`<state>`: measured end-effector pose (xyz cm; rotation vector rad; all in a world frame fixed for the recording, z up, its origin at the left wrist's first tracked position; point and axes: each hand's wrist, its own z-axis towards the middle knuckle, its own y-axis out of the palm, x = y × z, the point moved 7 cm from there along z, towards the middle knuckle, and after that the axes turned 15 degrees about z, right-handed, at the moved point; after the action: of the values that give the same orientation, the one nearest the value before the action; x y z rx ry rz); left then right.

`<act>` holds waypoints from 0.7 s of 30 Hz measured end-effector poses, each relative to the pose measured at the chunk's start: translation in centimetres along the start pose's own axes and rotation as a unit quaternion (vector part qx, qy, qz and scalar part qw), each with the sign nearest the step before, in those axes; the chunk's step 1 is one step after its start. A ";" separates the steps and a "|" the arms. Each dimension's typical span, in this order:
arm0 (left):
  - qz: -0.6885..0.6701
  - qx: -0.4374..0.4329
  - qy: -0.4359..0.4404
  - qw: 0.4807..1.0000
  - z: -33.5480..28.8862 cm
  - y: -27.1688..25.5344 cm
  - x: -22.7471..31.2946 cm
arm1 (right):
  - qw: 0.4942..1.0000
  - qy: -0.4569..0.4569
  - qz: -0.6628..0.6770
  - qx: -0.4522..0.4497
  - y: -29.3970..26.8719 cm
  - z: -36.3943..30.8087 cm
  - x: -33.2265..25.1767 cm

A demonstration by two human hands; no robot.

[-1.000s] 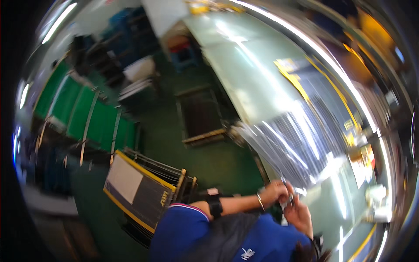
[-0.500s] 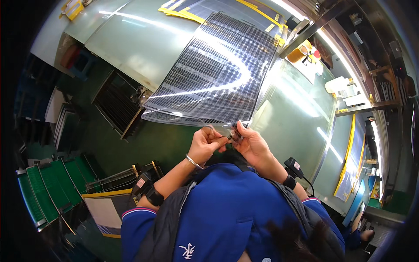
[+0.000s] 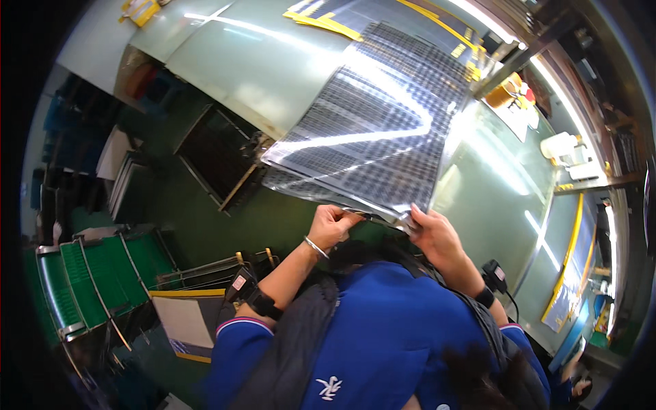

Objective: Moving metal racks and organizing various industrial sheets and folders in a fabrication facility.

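A large, glossy, see-through film sheet [image 3: 383,116] with a dark grid pattern lies over the table and hangs past its near edge. My left hand [image 3: 331,227], a silver bangle on its wrist, is closed in a pinch on the sheet's near edge. Farther right, my right hand [image 3: 436,236] grips the near right corner, thumb on top and other fingers partly hidden beneath. Between the hands the near edge runs slightly raised and bent. A second layer of film seems to show under the left side.
The greenish table [image 3: 266,82] extends left and right of the sheet. Yellow-edged dark panels [image 3: 424,27] lie at the back. White containers [image 3: 564,147] stand right, beside a metal post. A dark rack [image 3: 219,157] and green conveyor-like panels [image 3: 102,280] are at left. Another person appears lower right.
My hands have moved apart, from close together at the corner to spread along the near edge. The whole view has shifted, so the scene sits farther right.
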<state>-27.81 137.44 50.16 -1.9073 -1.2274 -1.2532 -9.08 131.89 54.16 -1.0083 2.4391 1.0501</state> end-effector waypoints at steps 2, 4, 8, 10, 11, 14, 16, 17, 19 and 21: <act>0.335 0.159 0.203 0.906 -0.4 -5.6 1.5 | 0.998 -0.006 -0.066 0.006 -1.2 -0.4 -0.4; 0.370 0.144 0.247 0.884 -0.4 -9.4 1.3 | 0.990 0.023 -0.138 -0.029 -3.1 -1.0 -0.5; 0.508 0.164 0.198 0.822 1.7 -16.9 -0.3 | 0.987 0.027 -0.155 -0.008 -5.5 -1.7 -0.8; 0.547 0.211 0.204 0.784 1.9 -21.5 -0.9 | 0.985 0.036 -0.165 -0.013 -6.8 -2.2 -1.8; 0.555 0.232 0.160 0.782 1.9 -24.4 -1.3 | 0.986 0.042 -0.158 0.003 -8.2 -2.6 -2.8; 0.583 0.239 0.076 0.772 3.2 -29.1 -0.9 | 0.984 0.058 -0.164 0.031 -9.2 -3.7 -4.1; 0.611 0.266 0.028 0.745 3.4 -31.4 -0.5 | 0.983 0.033 -0.175 0.042 -8.9 -3.2 -4.7; 0.628 0.278 0.018 0.727 3.2 -33.1 -0.7 | 0.981 0.021 -0.183 0.059 -10.4 -3.2 -4.9; 0.648 0.370 -0.076 0.661 1.3 -38.3 -0.3 | 0.970 -0.006 -0.225 0.094 -13.2 -4.1 -7.1; 0.601 0.429 -0.130 0.662 0.5 -40.5 0.9 | 0.958 -0.025 -0.261 0.119 -13.7 -4.6 -8.7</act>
<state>-63.89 155.88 49.21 -1.5279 -0.2455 0.3180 6.78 126.09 54.69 -1.4064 2.0182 0.5795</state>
